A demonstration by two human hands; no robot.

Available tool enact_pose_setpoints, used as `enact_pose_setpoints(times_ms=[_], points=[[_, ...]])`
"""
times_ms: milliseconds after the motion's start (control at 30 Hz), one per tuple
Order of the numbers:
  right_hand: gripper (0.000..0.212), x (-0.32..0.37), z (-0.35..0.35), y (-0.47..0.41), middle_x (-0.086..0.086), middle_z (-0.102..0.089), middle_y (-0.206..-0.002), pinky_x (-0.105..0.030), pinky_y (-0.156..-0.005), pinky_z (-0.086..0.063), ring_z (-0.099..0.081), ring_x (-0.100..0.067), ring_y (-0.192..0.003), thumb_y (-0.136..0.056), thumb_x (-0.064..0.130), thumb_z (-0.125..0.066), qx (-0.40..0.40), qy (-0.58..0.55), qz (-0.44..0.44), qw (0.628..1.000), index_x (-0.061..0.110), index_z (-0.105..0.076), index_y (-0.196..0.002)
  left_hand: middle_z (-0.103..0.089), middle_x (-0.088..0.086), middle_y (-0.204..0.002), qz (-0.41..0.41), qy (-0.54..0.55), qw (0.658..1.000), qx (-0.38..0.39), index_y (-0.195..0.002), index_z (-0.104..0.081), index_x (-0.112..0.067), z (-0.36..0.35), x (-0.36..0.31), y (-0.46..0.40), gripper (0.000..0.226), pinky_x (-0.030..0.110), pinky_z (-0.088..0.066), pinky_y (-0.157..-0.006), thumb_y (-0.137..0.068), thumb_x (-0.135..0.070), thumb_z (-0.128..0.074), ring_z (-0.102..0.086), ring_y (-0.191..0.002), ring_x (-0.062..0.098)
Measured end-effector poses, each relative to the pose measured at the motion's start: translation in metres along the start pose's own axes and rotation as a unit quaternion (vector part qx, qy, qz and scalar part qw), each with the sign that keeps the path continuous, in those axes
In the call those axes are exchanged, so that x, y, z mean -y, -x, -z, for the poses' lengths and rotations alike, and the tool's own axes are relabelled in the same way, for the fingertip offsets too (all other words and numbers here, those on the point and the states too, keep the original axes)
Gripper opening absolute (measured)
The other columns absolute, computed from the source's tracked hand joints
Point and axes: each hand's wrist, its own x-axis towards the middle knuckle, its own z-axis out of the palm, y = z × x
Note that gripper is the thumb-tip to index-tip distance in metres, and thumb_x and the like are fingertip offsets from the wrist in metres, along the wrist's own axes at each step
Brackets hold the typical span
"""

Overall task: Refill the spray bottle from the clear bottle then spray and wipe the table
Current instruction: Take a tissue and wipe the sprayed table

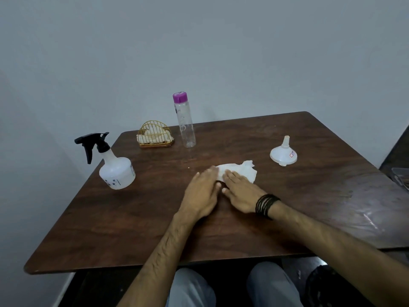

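Brown wood-grain table fills most of the view, set against a pale wall. Both hands lie flat on it, palms down and fingers stretched out, gripping nothing: the left hand presses the near edge of a crumpled white tissue, and the right hand, with black bands on its wrist, rests on the same tissue just beside the left. Near the left edge stands the spray bottle, white-bodied with a black trigger head; small dark markings run down its side and a label sits on its right, both too small to read. Toward the far edge the clear bottle stands upright with a purple cap, its faint print unreadable. Left of it sits a gold wire holder with napkins. At right, a white funnel rests mouth down, spout up, bearing 1 small red-bordered sticker, illegible.
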Motion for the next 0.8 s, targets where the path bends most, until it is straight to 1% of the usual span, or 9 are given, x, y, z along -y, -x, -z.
enact_pose_setpoints(times_ms=[67, 200, 300, 367, 467, 533, 633, 700, 800], points=[[0.060, -0.003, -0.008, -0.006, -0.011, -0.001, -0.169, -0.039, -0.126, -0.005, -0.001, -0.023, -0.156, -0.108, 0.031, -0.028, 0.024, 0.008, -0.005, 1.000, 0.006, -0.009, -0.160, -0.021, -0.001, -0.167, 0.009, -0.038, 0.995, 0.095, -0.160, -0.019, -0.017, -0.006, -0.004, -0.001, 0.054, 0.046, -0.005, -0.126, -0.109, -0.033, -0.028, -0.015, -0.154, 0.012], [0.058, -0.001, 0.002, -0.027, -0.008, 0.000, -0.169, -0.037, -0.126, -0.002, 0.002, -0.020, -0.156, -0.108, 0.027, -0.026, 0.046, -0.020, 0.000, 0.999, 0.009, -0.008, -0.160, -0.010, -0.004, -0.169, 0.057, -0.063, 0.986, 0.145, -0.161, -0.012, -0.021, 0.000, 0.003, -0.009, 0.056, 0.053, 0.005, -0.124, -0.109, -0.040, -0.019, -0.005, -0.155, 0.009], [0.058, 0.003, 0.007, -0.053, -0.009, -0.005, -0.169, -0.038, -0.125, -0.005, -0.004, -0.022, -0.156, -0.109, 0.032, -0.028, 0.033, -0.028, -0.011, 0.999, 0.008, -0.012, -0.160, -0.014, 0.000, -0.169, 0.099, -0.031, 0.988, 0.117, -0.160, -0.018, -0.018, 0.015, 0.018, -0.016, 0.055, 0.050, 0.002, -0.124, -0.109, -0.039, -0.021, -0.009, -0.155, 0.013], [0.063, 0.007, 0.002, -0.069, -0.009, -0.005, -0.169, -0.042, -0.124, -0.008, -0.005, -0.024, -0.155, -0.107, 0.038, -0.029, 0.014, -0.015, -0.033, 0.999, 0.009, -0.009, -0.160, -0.013, 0.003, -0.169, 0.152, -0.037, 0.984, 0.083, -0.160, -0.018, -0.015, 0.024, 0.036, -0.017, 0.057, 0.048, -0.001, -0.124, -0.109, -0.039, -0.022, -0.009, -0.156, 0.017], [0.067, 0.016, 0.001, -0.092, -0.008, -0.003, -0.169, -0.046, -0.123, -0.009, -0.006, -0.028, -0.155, -0.106, 0.044, -0.027, 0.010, -0.017, -0.070, 0.997, 0.012, -0.005, -0.160, -0.008, 0.005, -0.169, 0.234, -0.055, 0.966, 0.099, -0.160, -0.016, -0.012, 0.035, 0.067, -0.011, 0.059, 0.048, -0.002, -0.124, -0.109, -0.041, -0.020, -0.005, -0.156, 0.020], [0.063, 0.024, 0.005, -0.105, -0.007, -0.005, -0.169, -0.047, -0.122, -0.011, -0.009, -0.029, -0.154, -0.106, 0.045, -0.025, 0.020, -0.016, -0.065, 0.998, 0.015, -0.012, -0.160, -0.007, 0.004, -0.169, 0.249, -0.063, 0.960, 0.114, -0.160, -0.015, -0.014, 0.039, 0.081, -0.006, 0.058, 0.048, -0.002, -0.125, -0.109, -0.041, -0.020, -0.005, -0.156, 0.019], [0.058, 0.038, 0.009, -0.104, -0.007, -0.013, -0.168, -0.045, -0.123, -0.011, -0.013, -0.027, -0.154, -0.106, 0.044, -0.030, 0.039, -0.030, 0.004, 0.999, 0.017, -0.027, -0.157, -0.008, 0.003, -0.169, 0.231, -0.082, 0.963, 0.112, -0.160, -0.014, -0.015, 0.036, 0.089, -0.004, 0.057, 0.045, -0.003, -0.125, -0.109, -0.039, -0.019, -0.005, -0.156, 0.017], [0.054, 0.048, 0.006, -0.085, -0.008, -0.030, -0.163, -0.040, -0.122, -0.018, -0.026, -0.025, -0.150, -0.104, 0.042, -0.043, 0.030, -0.061, 0.063, 0.996, 0.014, -0.042, -0.150, -0.007, 0.002, -0.169, 0.227, -0.084, 0.964, 0.112, -0.160, -0.014, -0.016, 0.034, 0.093, -0.009, 0.057, 0.045, -0.004, -0.125, -0.109, -0.039, -0.019, -0.005, -0.156, 0.017], [0.037, 0.049, -0.005, -0.057, -0.003, -0.062, -0.133, -0.034, -0.107, -0.041, -0.053, -0.018, -0.126, -0.096, 0.039, -0.061, -0.048, -0.093, 0.125, 0.987, 0.014, -0.065, -0.124, -0.007, 0.002, -0.169, 0.227, -0.087, 0.963, 0.112, -0.161, -0.013, -0.016, 0.036, 0.101, -0.017, 0.057, 0.046, -0.004, -0.125, -0.109, -0.038, -0.019, -0.004, -0.156, 0.017]])
